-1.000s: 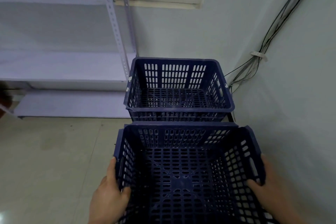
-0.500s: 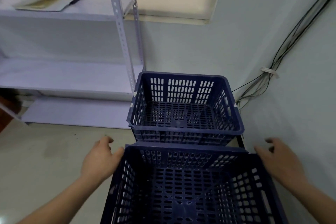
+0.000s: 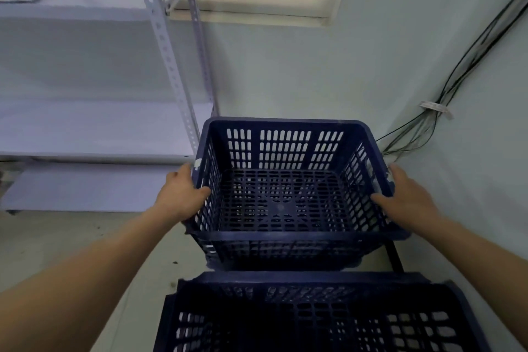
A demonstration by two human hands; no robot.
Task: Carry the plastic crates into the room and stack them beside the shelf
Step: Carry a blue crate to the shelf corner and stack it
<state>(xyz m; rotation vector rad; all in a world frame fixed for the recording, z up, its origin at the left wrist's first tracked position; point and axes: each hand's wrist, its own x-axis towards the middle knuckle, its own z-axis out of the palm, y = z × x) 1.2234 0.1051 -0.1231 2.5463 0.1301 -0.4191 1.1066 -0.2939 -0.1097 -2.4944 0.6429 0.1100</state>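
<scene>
Head view: left hand (image 3: 181, 197) and right hand (image 3: 408, 197), fingers curled, grip far crate (image 3: 285, 123) by its rims

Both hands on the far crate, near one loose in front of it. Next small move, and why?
Probably lift the far crate straight up a little. The left hand and right hand grip its opposite side rims, thumbs inside, so the hold looks balanced. The near crate sits apart in front, not yet stacked; raising the far one would free it to be moved over.

Far crate (image 3: 285, 203) (blue, slotted, empty) stands beside shelf (image 3: 94, 128); near crate (image 3: 308, 320) before it.
</scene>
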